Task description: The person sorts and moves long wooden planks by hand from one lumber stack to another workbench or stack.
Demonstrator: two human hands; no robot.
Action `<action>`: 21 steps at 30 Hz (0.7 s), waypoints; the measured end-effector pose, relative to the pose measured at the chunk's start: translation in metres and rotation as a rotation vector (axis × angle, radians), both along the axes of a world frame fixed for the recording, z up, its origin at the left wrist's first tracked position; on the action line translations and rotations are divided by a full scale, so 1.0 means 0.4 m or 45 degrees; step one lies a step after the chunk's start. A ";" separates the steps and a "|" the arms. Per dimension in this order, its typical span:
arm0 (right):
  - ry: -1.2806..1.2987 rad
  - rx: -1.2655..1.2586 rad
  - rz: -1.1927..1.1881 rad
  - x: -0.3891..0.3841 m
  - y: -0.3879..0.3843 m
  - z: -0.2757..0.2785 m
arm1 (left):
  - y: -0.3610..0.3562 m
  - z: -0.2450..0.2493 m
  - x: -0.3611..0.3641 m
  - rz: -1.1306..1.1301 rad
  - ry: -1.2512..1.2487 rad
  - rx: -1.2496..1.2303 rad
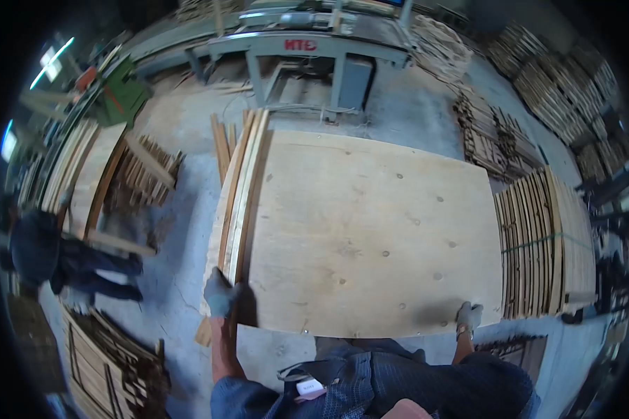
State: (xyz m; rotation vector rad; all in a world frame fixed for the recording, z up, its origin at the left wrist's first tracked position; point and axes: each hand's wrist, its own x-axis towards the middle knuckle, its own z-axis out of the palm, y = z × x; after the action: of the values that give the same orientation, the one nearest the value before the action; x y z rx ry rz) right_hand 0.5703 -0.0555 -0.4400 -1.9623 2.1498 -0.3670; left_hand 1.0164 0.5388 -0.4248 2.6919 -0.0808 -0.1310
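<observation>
My left hand (221,294), in a grey glove, is closed round the near end of the long wooden strips (241,195). These strips lie side by side along the left edge of a large plywood sheet (370,230). Near the sheet's front right corner, my right hand (470,318), also gloved, rests on the plywood; how its fingers are bent is too small to tell. Dark knots and marks dot the sheet's pale surface.
A strapped stack of boards (548,241) stands against the sheet's right side. Beyond the sheet is a grey machine (300,47). At the left, a person (45,244) in dark clothes stands by stacked planks (94,174). More wood piles (486,136) lie back right.
</observation>
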 end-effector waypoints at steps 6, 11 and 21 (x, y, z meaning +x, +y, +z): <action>-0.253 0.137 0.123 -0.013 -0.020 -0.019 | -0.018 0.058 -0.013 0.066 0.122 -0.029; -0.310 0.173 0.147 0.026 -0.063 -0.037 | 0.009 0.105 -0.018 0.066 0.199 -0.223; -0.667 0.624 -0.328 -0.076 -0.134 -0.075 | 0.276 -0.032 -0.045 0.566 -0.091 -0.238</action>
State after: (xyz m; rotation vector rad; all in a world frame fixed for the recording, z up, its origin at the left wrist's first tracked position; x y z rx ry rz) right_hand 0.5398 -0.1092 -0.4700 -1.1732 1.9080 -0.3101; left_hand 0.9986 0.6490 -0.4375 2.4589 0.4582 0.1050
